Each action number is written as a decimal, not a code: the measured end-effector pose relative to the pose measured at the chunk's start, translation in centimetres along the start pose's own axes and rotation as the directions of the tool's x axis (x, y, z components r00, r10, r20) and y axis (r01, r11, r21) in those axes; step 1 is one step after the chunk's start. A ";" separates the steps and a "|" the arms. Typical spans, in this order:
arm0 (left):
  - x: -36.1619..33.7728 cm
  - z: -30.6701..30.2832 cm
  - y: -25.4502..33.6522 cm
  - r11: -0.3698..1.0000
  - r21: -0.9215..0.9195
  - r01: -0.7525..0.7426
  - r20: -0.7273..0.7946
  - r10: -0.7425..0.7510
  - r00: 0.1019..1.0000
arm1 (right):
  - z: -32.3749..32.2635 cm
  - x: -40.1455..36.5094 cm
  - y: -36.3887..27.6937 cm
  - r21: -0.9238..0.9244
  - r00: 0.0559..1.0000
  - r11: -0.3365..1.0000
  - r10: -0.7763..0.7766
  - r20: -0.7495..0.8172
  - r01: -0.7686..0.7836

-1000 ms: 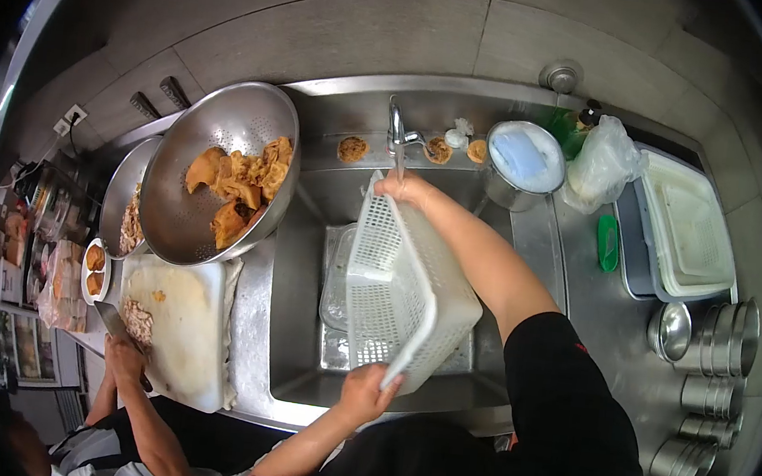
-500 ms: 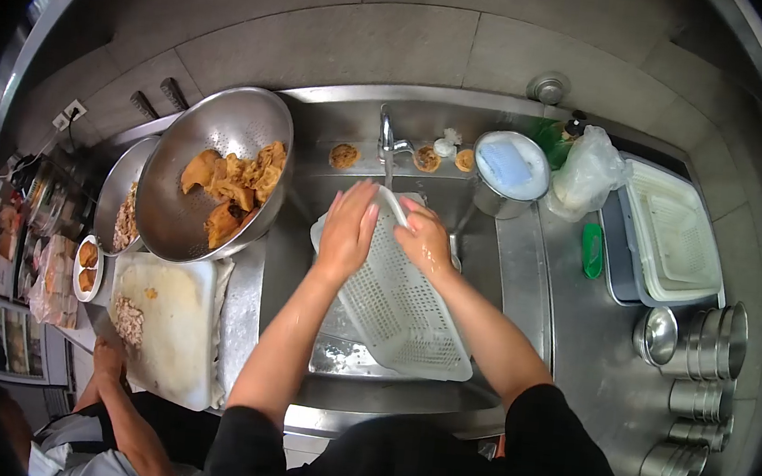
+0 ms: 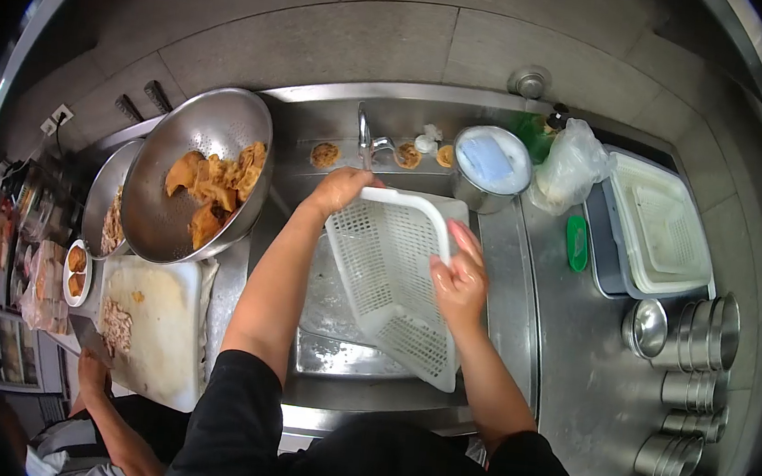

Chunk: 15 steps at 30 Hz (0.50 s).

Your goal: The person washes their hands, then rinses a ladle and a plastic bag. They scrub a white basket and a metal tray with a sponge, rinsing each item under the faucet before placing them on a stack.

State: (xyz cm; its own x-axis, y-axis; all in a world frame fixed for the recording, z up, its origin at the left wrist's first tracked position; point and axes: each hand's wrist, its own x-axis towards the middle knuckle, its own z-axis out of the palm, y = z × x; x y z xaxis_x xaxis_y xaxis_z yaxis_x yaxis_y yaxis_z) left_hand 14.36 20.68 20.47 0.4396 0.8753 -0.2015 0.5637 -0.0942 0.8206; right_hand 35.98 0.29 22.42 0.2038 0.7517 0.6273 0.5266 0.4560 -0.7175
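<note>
Any print on the pale packages (image 3: 46, 284) at the left is too small to read. A stainless-steel sink (image 3: 343, 390) sits in a metal counter (image 3: 573, 339) before a wall of large grey tiles (image 3: 391, 42); a chrome tap (image 3: 363, 134) stands at its far edge. To the left, a big perforated steel bowl (image 3: 143, 183) holds golden-brown food pieces (image 3: 212, 187), with a white cutting board (image 3: 165, 332) nearer. There a co-worker's hand (image 3: 94, 377) grips a broad-bladed knife (image 3: 89, 336). Far right of the tap stands a steel pot (image 3: 479, 198) with a light-blue cloth (image 3: 488, 159) in white foam.

A white perforated plastic basket (image 3: 388, 262) is tilted over the sink, between both bare hands. The left hand (image 3: 341, 192) is clamped on the rim's far left corner, its fingertips partly hidden. The right hand (image 3: 461, 287) touches the rim's right side, fingers partly curled and spread; whether they clamp it, I cannot tell.
</note>
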 end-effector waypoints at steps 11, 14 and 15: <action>0.0 0.4 0.9 0.968 0.252 -0.005 -0.037 0.015 0.999 | -1.9 -0.6 0.4 -0.026 0.999 0.999 0.018 -0.034 -0.019; -1.4 0.8 1.8 0.971 0.184 -0.150 0.004 0.152 0.988 | 1.7 0.1 1.9 -0.003 0.998 0.999 -0.054 0.044 0.055; -1.8 0.6 2.0 0.971 0.188 -0.146 -0.001 0.149 0.989 | 3.1 0.3 2.4 -0.006 0.992 0.995 -0.097 0.081 0.098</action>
State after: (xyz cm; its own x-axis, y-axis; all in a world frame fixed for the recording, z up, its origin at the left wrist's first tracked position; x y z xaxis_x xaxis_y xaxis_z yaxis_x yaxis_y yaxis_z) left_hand 15.09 18.62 22.13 0.5179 0.8520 -0.0765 0.6148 -0.3085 0.7259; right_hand 34.74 3.07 19.95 0.0846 0.7400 0.6673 0.5485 0.5244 -0.6512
